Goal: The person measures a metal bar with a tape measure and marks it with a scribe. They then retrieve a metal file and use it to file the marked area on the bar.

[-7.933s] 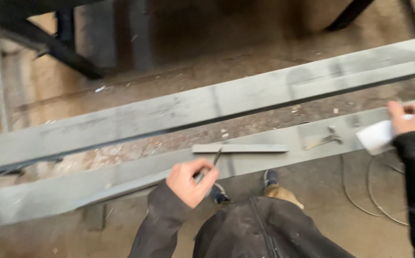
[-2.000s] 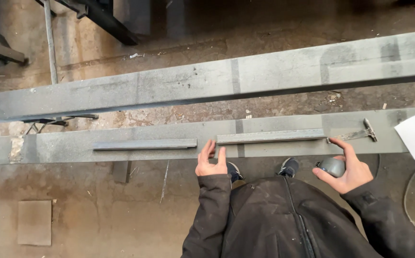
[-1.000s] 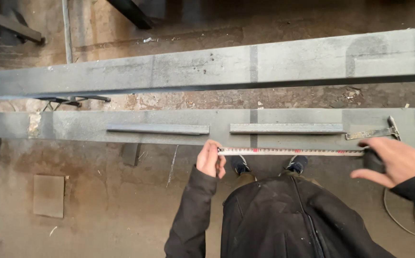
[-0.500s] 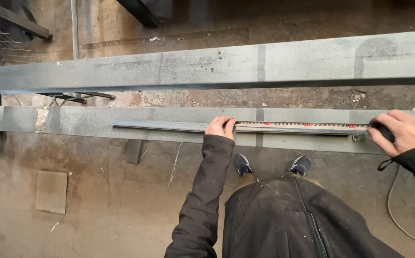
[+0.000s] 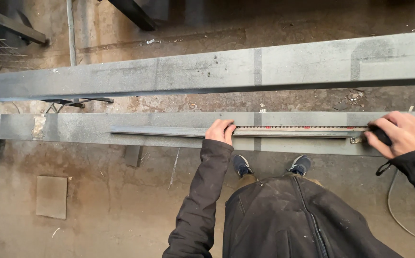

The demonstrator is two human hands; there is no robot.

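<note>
Looking down, you face two long grey steel beams running left to right across a stained concrete floor (image 5: 97, 210). The far beam (image 5: 207, 71) sits higher in the view and tilts up slightly toward the right; the near beam (image 5: 74, 128) lies level, just in front of your shoes (image 5: 270, 165). On the near beam rest narrow flat steel strips (image 5: 159, 131), laid end to end along its length. Over the right-hand strip you have a tape measure blade (image 5: 298, 128) stretched flat, pale with red marks, running from your left hand to your right.

Your left hand (image 5: 221, 131) presses down on the blade's left end, fingers curled over it and pinning it against the strip near the middle of the beam. Your right hand (image 5: 401, 134) is closed around the dark tape measure case (image 5: 380, 136) at the right end of the beam, fingers wrapped over it so that most of the case is hidden. Both dark jacket sleeves reach forward from your body.

Off to the left, a flat square slab (image 5: 51, 196) lies on the floor below the near beam, well apart from your hands. A thin cable (image 5: 398, 215) curves along the floor at the right, near your right sleeve.
</note>
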